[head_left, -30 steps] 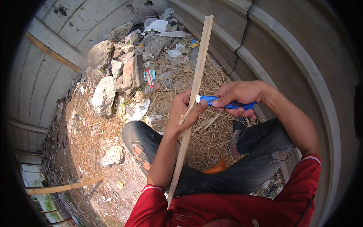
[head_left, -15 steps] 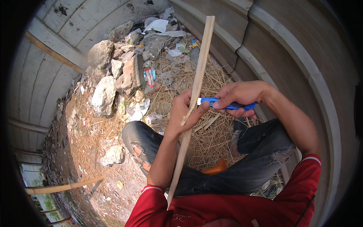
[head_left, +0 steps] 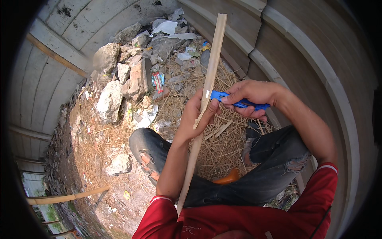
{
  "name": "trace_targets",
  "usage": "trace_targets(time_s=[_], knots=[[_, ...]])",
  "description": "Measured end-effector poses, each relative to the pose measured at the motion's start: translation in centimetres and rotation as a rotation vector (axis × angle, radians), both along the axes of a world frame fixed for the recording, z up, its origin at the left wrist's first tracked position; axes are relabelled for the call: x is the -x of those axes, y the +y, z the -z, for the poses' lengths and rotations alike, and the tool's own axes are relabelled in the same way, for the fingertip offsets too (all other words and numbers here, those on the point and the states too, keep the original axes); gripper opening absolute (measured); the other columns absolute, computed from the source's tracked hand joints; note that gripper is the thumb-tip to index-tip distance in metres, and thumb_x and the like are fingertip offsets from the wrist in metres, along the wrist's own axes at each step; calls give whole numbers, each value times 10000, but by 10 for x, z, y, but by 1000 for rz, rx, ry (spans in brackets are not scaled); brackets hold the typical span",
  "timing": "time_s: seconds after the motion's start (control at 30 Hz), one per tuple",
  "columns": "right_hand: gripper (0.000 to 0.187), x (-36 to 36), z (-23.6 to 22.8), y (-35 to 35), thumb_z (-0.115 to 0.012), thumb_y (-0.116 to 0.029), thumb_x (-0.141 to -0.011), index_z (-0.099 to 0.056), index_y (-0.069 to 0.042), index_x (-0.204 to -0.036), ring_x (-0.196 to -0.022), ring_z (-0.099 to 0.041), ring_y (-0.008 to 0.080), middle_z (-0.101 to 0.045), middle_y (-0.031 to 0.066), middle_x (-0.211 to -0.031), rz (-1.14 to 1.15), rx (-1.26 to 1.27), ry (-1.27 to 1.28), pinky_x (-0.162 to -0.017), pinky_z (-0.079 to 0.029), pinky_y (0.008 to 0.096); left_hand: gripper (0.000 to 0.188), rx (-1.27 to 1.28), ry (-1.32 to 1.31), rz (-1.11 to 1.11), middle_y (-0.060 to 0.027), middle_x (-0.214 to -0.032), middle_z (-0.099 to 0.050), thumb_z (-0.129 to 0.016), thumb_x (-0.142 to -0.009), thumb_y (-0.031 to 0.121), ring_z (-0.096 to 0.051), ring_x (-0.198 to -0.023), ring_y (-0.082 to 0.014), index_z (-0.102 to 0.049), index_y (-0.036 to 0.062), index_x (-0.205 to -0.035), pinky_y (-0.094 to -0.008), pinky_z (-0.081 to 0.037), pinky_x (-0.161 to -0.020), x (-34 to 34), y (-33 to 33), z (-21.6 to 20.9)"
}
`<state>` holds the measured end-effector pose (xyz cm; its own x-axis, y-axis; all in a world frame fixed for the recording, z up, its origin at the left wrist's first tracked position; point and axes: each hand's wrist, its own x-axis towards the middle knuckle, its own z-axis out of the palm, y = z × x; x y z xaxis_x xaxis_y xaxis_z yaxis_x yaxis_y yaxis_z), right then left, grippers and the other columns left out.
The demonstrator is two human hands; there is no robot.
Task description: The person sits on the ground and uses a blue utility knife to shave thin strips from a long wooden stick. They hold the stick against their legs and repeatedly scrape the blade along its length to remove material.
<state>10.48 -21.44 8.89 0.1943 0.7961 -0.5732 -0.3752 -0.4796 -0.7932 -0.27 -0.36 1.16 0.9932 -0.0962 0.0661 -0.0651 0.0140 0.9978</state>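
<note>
My left hand (head_left: 193,117) is closed around the middle of a long, pale split bamboo strip (head_left: 215,51), which runs from my lap up toward the far wall. A thin sliver (head_left: 201,116) stands partly split off the strip, its loose end lying over my left palm. In my right hand (head_left: 254,95) is a blue utility knife (head_left: 239,102), gripped by its handle. Its blade end meets the strip just above my left thumb, where the sliver parts from it. My left thumb tip is close to the front of the knife.
Under my bent legs in dark torn jeans (head_left: 254,171) lies dry straw (head_left: 223,147). An orange object (head_left: 228,176) shows beside my leg. Rocks (head_left: 109,99) and litter are heaped ahead to the left. A curved ribbed wall (head_left: 318,71) rises close on my right.
The knife and my right hand have moved a little up along the strip, away from me. My left hand and the strip have shifted slightly the same way.
</note>
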Motion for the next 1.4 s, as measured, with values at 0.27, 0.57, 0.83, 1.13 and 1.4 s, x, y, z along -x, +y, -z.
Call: trace_targets(time_s=[0.27, 0.57, 0.83, 1.13, 1.4], knots=[[289, 25, 2, 14, -514, -302, -1080, -552, -43, -958, -386, -483, 91, -496, 6, -587, 174, -50, -64, -316, -488, 323, 487, -151, 49, -137, 27, -730, -611, -636, -1031, 516, -519, -658, -60, -699, 35, -994, -265, -425, -583, 0, 2, 3], [304, 59, 28, 40, -470, -329, -1108, -533, -35, -1065, -419, -502, 126, -481, 21, -609, 491, -196, -235, -362, -513, 339, 417, -325, 155, -265, -1, -754, -664, -647, -1043, 433, -530, -642, -69, -717, 30, -963, -316, -436, -577, -4, 2, 12], [319, 25, 9, 14, -488, -386, -1106, -502, -76, -1032, -416, -509, 121, -493, 29, -605, 435, -303, -145, -381, -504, 320, 393, -130, 116, -165, 48, -636, -530, -621, -1063, 404, -458, -534, -39, -672, 29, -1168, -243, -355, -484, 3, -3, 0], [464, 18, 13, -6, -443, -482, -1110, -523, -66, -920, -407, -541, 122, -560, 37, -590, 191, -152, -206, -369, -485, 297, 521, 111, 39, -37, 31, -665, -532, -600, -1070, 403, -474, -498, -49, -514, 29, -1423, -214, -376, -452, 1, 11, 6], [495, 37, 26, 6, -461, -477, -1103, -515, -90, -799, -387, -486, 92, -465, -18, -547, -105, -32, -133, -346, -418, 281, 947, 198, -50, 129, -10, -769, -592, -753, -905, 521, -544, -598, -64, -372, -52, -1556, -189, -400, -528, 2, 9, 0]])
